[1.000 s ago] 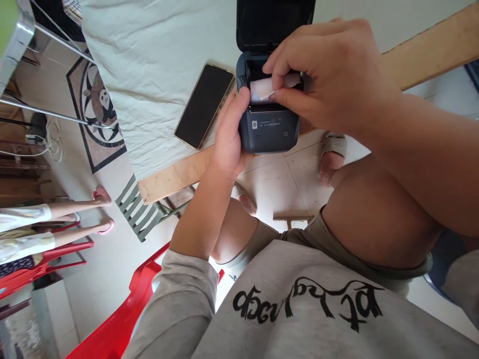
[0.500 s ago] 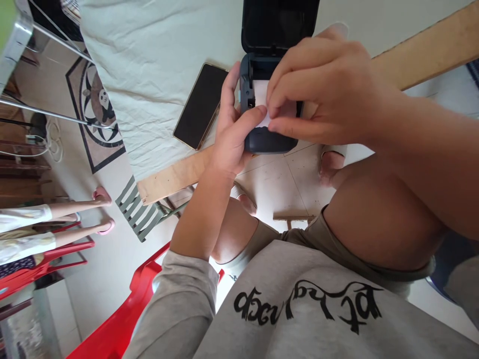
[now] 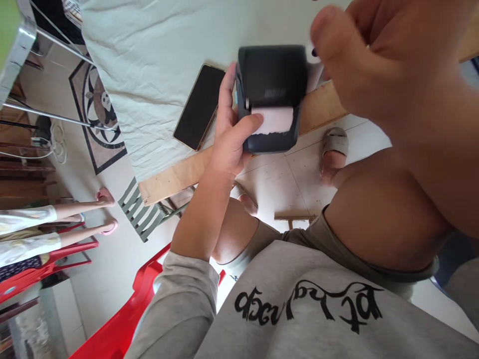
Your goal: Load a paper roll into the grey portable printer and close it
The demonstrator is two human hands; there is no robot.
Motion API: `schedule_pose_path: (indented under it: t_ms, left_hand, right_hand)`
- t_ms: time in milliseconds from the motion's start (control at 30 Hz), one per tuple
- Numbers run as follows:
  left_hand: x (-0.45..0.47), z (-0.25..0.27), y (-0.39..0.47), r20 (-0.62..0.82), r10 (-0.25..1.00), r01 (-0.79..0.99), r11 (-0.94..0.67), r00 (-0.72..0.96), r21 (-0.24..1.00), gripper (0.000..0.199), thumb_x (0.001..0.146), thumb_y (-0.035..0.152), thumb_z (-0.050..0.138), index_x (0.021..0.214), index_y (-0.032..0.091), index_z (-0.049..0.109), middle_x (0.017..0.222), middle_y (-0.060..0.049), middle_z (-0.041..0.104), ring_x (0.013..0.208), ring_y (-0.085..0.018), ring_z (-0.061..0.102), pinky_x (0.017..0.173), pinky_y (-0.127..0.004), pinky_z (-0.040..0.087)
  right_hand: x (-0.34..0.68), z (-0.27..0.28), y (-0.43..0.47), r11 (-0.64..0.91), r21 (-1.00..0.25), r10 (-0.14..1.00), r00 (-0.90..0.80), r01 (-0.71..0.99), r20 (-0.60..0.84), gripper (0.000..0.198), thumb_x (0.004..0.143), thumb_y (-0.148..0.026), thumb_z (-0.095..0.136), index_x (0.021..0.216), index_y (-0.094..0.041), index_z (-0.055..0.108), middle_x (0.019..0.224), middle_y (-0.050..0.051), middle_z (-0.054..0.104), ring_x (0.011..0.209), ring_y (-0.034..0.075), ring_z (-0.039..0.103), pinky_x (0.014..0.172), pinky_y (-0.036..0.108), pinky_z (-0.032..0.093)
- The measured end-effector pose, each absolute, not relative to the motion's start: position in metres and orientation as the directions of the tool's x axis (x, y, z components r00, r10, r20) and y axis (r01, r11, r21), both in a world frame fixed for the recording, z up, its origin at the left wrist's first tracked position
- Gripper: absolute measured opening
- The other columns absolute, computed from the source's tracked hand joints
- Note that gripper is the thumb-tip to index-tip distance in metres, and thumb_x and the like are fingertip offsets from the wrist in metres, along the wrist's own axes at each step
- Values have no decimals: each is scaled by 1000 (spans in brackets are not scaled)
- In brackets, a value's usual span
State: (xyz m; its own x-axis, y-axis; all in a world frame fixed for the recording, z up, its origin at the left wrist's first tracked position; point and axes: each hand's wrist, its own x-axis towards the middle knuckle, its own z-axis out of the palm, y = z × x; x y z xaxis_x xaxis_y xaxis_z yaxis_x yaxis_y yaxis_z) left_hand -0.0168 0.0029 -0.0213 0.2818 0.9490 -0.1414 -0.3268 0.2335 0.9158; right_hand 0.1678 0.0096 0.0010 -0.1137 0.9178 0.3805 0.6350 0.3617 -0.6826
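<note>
A small black portable printer (image 3: 273,75) lies in my left hand (image 3: 234,134), above the table's near edge. My left hand is closed round its left side, fingers along the side and underneath, thumb on the white paper strip (image 3: 275,119). That strip comes out from under the printer's lid and has a ragged front edge. The lid is down over the body; whether it is latched I cannot tell. My right hand (image 3: 359,65) is raised to the right of the printer, apart from it and blurred, with the thumb standing away from the fingers. It holds nothing I can see.
A dark phone (image 3: 200,107) lies on the pale tablecloth (image 3: 149,60) left of the printer. The table has a wooden edge (image 3: 175,174). At left are a green slatted stool (image 3: 140,209), a red chair (image 3: 123,304) and a seated person's legs (image 3: 82,239).
The printer's lid has swung down over the paper compartment. My right hand has left the paper and moved up and right. My left hand keeps its hold.
</note>
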Motion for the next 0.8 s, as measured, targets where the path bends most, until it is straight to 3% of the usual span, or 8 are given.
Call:
schedule_pose_path:
  t_ms: [100,167,267,467,700,800]
  left_hand:
    - [-15,-19,1,-156,948,-314,242,276,918,68,68,14,55,127,39,32,103,4,61,85,-9,59,65,-18,43]
    - [-14,-17,-1,-155,952,-306,235,264,923,67,69,18,56,128,40,31,106,4,61,87,-10,60,65,-18,43]
    - [-14,-15,-2,-171,953,-274,240,251,931,54,72,31,56,122,38,37,108,2,60,89,-10,60,69,-19,46]
    - [-15,-15,-1,-194,942,-286,272,273,919,32,74,34,55,105,29,50,95,1,63,84,-11,62,76,-25,49]
    - [-14,-16,-1,-193,943,-299,273,270,915,25,73,35,55,97,31,51,87,3,60,69,-9,57,61,-22,42]
    - [-13,-16,-1,-219,940,-300,295,261,907,27,72,37,57,97,32,51,84,3,59,67,-8,56,62,-22,43]
  right_hand:
    - [159,7,9,329,-522,942,-239,787,234,52,73,-52,27,118,-31,41,119,-12,34,95,-12,42,72,-7,32]
    - [153,9,10,334,-492,942,-287,804,171,47,72,-49,33,116,-34,39,115,-10,36,101,-8,40,90,4,42]
    - [150,10,10,347,-489,937,-315,800,150,45,73,-47,33,115,-33,38,113,-9,36,93,-11,36,103,20,42]
    - [153,10,9,357,-511,933,-329,782,148,44,73,-48,33,115,-35,37,113,-10,36,85,-14,29,105,20,41]
    - [152,5,13,375,-526,922,-368,763,123,46,74,-48,34,118,-35,33,121,-13,34,107,-5,38,108,30,40]
    - [151,6,13,367,-536,924,-366,760,114,45,74,-47,34,117,-35,33,123,-13,33,111,-2,39,109,37,39]
